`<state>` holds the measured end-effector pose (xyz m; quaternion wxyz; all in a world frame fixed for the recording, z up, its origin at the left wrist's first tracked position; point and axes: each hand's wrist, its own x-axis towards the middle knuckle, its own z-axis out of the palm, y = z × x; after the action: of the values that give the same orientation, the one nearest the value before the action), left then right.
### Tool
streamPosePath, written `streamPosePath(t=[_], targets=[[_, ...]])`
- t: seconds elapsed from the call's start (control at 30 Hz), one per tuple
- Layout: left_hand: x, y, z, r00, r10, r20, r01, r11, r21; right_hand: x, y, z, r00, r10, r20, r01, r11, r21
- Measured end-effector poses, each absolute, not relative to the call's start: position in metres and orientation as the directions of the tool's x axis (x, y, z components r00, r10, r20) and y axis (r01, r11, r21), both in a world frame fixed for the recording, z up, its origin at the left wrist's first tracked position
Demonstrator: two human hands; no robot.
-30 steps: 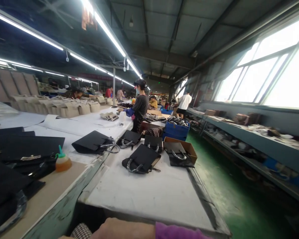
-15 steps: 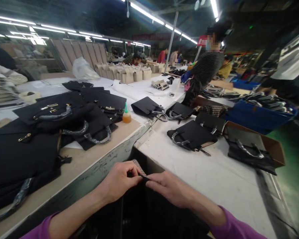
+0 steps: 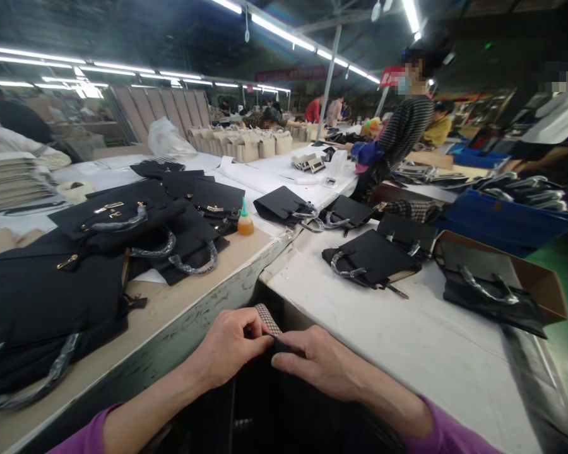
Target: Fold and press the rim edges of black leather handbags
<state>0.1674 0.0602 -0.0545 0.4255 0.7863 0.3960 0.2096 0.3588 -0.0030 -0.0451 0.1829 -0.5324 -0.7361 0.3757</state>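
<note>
My left hand (image 3: 227,353) and my right hand (image 3: 317,362) meet low in the middle of the view, in the gap between two worktables. Both are closed in a pinch on a small checked fabric strip (image 3: 267,320) joined to a dark piece below it. The dark piece runs down into shadow and I cannot make it out. A pile of black handbags (image 3: 137,227) with wrapped handles lies on the left table. More black handbags (image 3: 373,258) lie on the white table (image 3: 407,340) to the right.
An orange glue bottle (image 3: 245,224) stands on the left table's brown board. A cardboard box (image 3: 539,284) with a bag and a blue crate (image 3: 502,224) sit at the right. A person in a striped top (image 3: 402,129) works further along; beige bags (image 3: 246,145) line the back.
The view has swung down and left from the aisle to the tables. My hands have come into sight, pinching the checked strip; in the last half second they barely moved.
</note>
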Motion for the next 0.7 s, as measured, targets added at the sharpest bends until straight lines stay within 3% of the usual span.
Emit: streamPosePath(t=[0.13, 0.23, 0.4, 0.7], targets=[[0.16, 0.061, -0.062, 0.524, 0.851, -0.033, 0.361, -0.187, 0.913, 0.352, 0.011, -0.052, -0.302, 0.942, -0.149, 0.684, 0.105, -0.722], [0.143, 0.069, -0.062, 0.567, 0.809, -0.154, 0.351, -0.068, 0.934, 0.349, 0.015, -0.056, -0.323, 0.94, -0.11, 0.648, 0.136, -0.749], [0.114, 0.075, -0.047, 0.607, 0.731, -0.311, 0.55, -0.104, 0.829, 0.35, 0.012, -0.054, -0.344, 0.93, -0.13, 0.587, 0.105, -0.803], [0.12, 0.069, -0.044, 0.646, 0.673, -0.36, 0.455, 0.039, 0.889, 0.356, 0.014, -0.07, -0.351, 0.933, -0.082, 0.341, 0.046, -0.939]])
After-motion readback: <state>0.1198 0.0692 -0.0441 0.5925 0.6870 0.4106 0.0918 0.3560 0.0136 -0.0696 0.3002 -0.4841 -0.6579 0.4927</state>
